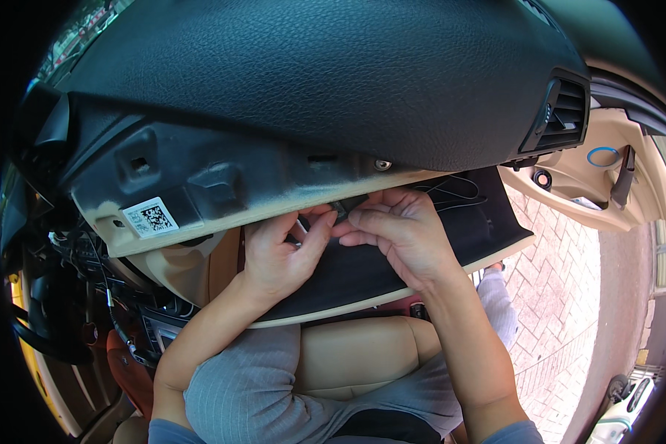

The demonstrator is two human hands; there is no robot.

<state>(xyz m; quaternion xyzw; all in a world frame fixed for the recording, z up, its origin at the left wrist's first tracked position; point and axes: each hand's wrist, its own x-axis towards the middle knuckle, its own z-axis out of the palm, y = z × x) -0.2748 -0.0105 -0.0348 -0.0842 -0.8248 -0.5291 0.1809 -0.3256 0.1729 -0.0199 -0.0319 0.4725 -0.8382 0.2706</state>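
My left hand (283, 250) and my right hand (405, 231) meet under the lower edge of the dashboard, above the open glove box (355, 277). Between their fingertips is a small dark piece (345, 207), perhaps a connector; its kind is too small to make out. Both hands pinch it, thumbs toward the middle, and part of it is covered by the fingers. Thin black wires (459, 198) loop just right of my right hand, over the dark lining of the glove box.
The black padded dashboard (311, 81) spans the top, with an air vent (562, 115) at right. Below it runs a bare panel with a white label (150, 217) and a screw (382, 164). Loose cables (118, 325) hang at left. The beige door (607, 177) stands open over paving.
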